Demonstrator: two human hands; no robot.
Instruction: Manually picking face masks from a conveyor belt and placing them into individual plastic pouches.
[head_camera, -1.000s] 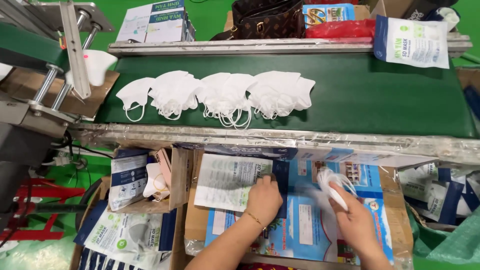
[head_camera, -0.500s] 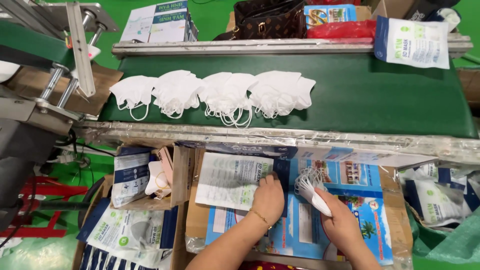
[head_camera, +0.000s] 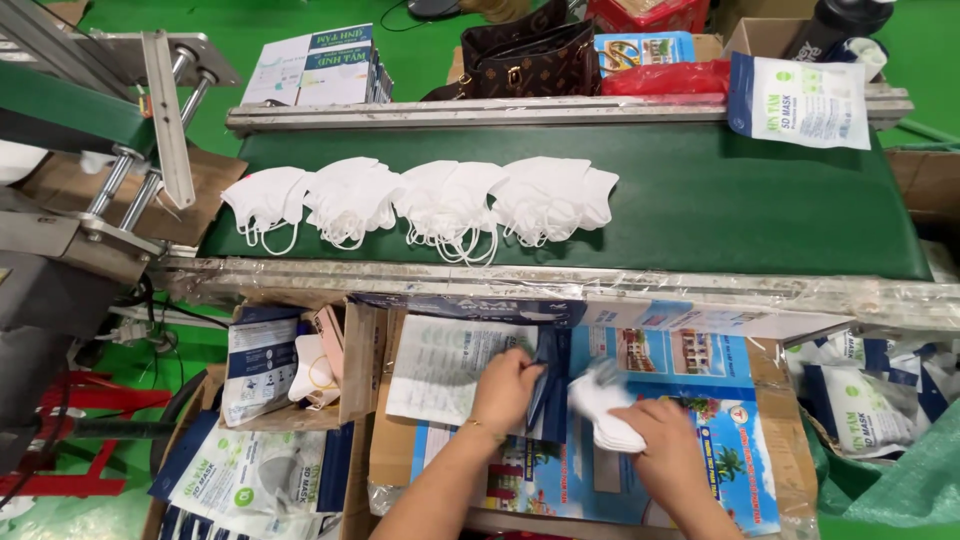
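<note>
My left hand (head_camera: 508, 386) grips the open edge of a flat white-and-blue packaging pouch (head_camera: 447, 368) lying on a printed cardboard box (head_camera: 700, 420). My right hand (head_camera: 668, 450) holds a folded stack of white face masks (head_camera: 603, 410) right beside the pouch mouth. Several more white masks (head_camera: 420, 200) lie in a row on the green conveyor belt (head_camera: 760, 200) above.
A metal rail (head_camera: 560, 280) edges the belt toward me. Cardboard boxes of pouches (head_camera: 262, 362) sit at the left, more pouches (head_camera: 870, 405) at the right. A brown handbag (head_camera: 530, 62), cartons (head_camera: 320, 68) and a mask pack (head_camera: 800, 98) stand beyond the belt.
My right hand has lowered and brought the mask stack leftward to the pouch mouth. My left hand stays on the pouch edge.
</note>
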